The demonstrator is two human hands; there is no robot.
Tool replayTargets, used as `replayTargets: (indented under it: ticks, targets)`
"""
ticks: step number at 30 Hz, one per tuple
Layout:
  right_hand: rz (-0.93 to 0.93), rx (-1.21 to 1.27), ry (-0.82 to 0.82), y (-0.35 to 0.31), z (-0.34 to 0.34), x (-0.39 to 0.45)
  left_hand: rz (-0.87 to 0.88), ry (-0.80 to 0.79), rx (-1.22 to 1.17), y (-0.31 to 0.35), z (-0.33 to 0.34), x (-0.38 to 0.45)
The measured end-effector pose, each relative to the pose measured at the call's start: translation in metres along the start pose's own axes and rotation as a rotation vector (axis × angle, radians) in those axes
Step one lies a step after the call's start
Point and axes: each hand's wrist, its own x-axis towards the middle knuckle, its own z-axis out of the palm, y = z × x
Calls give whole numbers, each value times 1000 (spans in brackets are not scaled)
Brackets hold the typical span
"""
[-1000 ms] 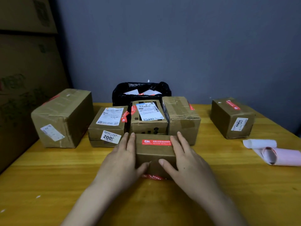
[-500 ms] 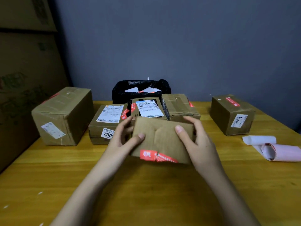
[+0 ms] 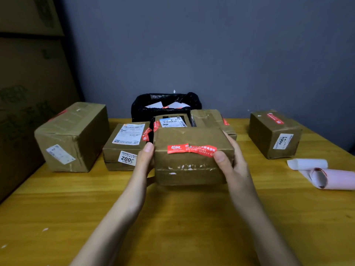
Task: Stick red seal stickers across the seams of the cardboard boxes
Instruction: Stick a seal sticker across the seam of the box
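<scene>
- At centre frame, I hold the small cardboard box (image 3: pixel 192 156) just off the table (image 3: pixel 172 227), my left hand (image 3: pixel 143 164) on its left side and my right hand (image 3: pixel 233 166) on its right.
- Both sets of fingers are curled round the box and gripping it: the left thumb lies on the top left edge, the right thumb presses the right end of the red seal sticker (image 3: pixel 192 149).
- That sticker runs across the box's top face, slightly wrinkled near its middle; I cannot tell whether it lies fully flat.
- To do this step well, I judge I should set the box down, then rub a thumb along the sticker from the middle out to each end, so both halves bond on either side of the seam.
- A light, even grip matters, as the cardboard looks soft and creased.
- Behind it, in mid frame, stand more boxes: a large box (image 3: pixel 71 137) at left, a labelled box (image 3: pixel 124 146) beside it, and a far box (image 3: pixel 274 133) at right, each showing red.
- At right frame, the sticker roll (image 3: pixel 326 177) lies on the table, well apart from my hands, ready for whichever seam needs sealing next.
</scene>
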Motion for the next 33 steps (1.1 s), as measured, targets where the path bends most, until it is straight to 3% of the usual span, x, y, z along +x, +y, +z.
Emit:
replayTargets:
  ticks: [3,6,14,20,29,33]
  targets:
    - [8,-318,69,4,4,-2,34,44,-39,-14,-5,-2]
    - [-102,-607,164,1,10,-6,57,73,-80,-21,-11,6]
    - [-498,-567,327,-7,18,-8,288,136,17,-34,-7,-20]
    - [-525,-453,314,-17,13,-10,471,153,67,-38,-6,-20]
    - [-313,-226,247,-27,14,-13,632,204,132,-44,-6,-17]
    - [-372,-360,341,-23,20,-15,655,197,143,-46,-5,-17]
